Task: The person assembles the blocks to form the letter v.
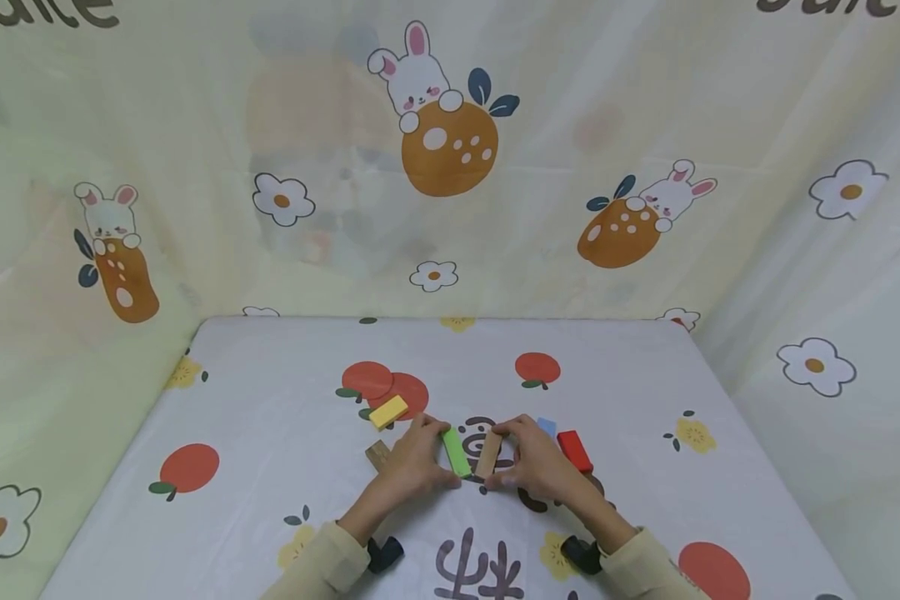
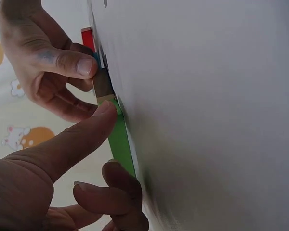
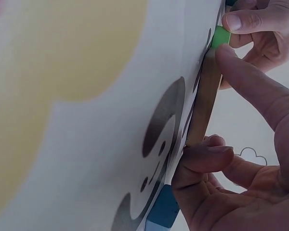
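Between thumb and fingertips, my left hand holds a green block by its two ends. My right hand likewise pinches a plain wooden block at its ends. Both blocks lie on the tablecloth in the middle, slanted toward each other, with a narrow gap between them in the head view. The right wrist view shows the wooden block along its length and one end of the green block beyond it. From the left wrist, the green block is partly covered by my thumb.
A yellow block and a brown block, partly hidden, lie left of my left hand. Beside my right hand are a red block and a partly covered blue block. Printed curtains rise behind the table.
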A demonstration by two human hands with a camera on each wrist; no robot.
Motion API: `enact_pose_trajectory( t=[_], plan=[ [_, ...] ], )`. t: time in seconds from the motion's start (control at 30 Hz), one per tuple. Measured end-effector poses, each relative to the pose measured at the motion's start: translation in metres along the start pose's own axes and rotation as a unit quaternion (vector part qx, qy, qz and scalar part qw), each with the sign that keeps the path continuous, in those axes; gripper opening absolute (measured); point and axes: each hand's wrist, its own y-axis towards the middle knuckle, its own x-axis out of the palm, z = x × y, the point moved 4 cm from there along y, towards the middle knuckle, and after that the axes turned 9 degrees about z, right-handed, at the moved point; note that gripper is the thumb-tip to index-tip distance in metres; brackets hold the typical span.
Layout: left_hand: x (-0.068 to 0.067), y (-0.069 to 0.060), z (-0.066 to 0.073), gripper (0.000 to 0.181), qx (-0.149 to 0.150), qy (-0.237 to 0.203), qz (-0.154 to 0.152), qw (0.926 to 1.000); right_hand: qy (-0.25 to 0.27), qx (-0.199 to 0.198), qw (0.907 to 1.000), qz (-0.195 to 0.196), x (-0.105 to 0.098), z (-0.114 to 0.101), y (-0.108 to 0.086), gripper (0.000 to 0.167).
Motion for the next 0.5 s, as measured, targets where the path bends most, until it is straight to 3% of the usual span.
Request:
enact_pose_trajectory(
  t=[0.5],
  plan=[
    [-0.0012,-0.0048,0.0033,0.079,0.004,-0.002,-0.013,0.9999,-0.011,-0.017,0.9998,0.002,-0.002,-0.0048,-0.0029,0.073]
  ],
)
